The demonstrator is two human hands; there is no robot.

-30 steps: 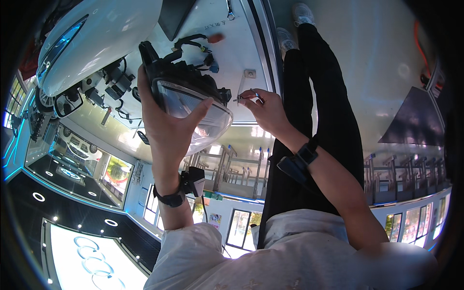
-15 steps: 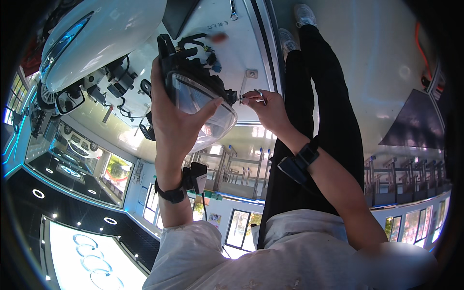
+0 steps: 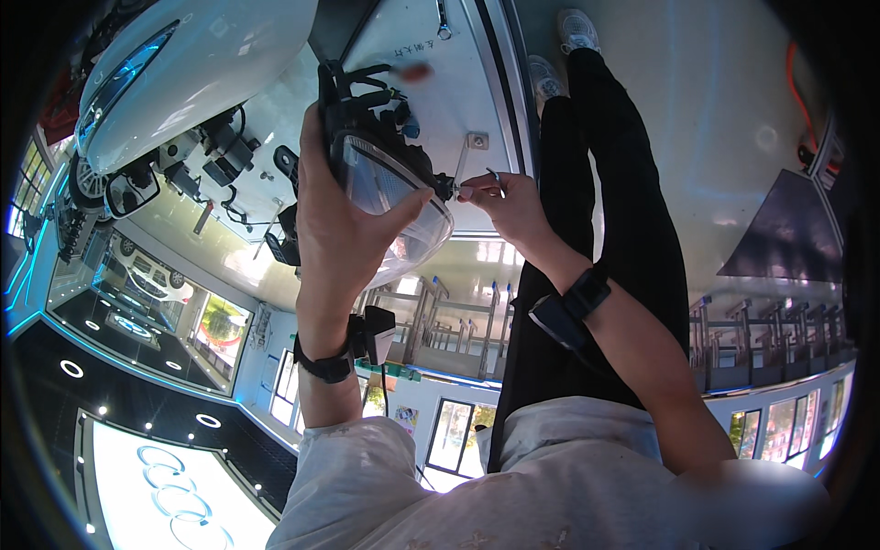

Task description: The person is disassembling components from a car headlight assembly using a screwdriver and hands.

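Observation:
A car headlight (image 3: pixel 374 188) with a clear lens and black housing is tilted above the white worktop (image 3: pixel 458 87). My left hand (image 3: pixel 337 225) grips it from the left side, its thumb lying on the lens and its fingers partly hidden behind. At the black fitting (image 3: pixel 445 187) on the headlight's right end, my right hand (image 3: pixel 510 211) is closed in a pinch. Something small and pale sits between those fingertips, too small to name. A thin dark piece (image 3: pixel 494 174) also shows at the right fingers; whether they hold it is unclear.
A white car body (image 3: pixel 206 69) with a lamp stands at the upper left, with black wiring connectors (image 3: pixel 225 156) beside it. A wrench (image 3: pixel 444 20) lies on the worktop, near a blurred red item (image 3: pixel 415 71). An orange cable (image 3: pixel 802 96) runs along the right.
The headlight and my left hand have shifted slightly to the right, bringing the black fitting closer to my right fingertips. My right hand has barely moved.

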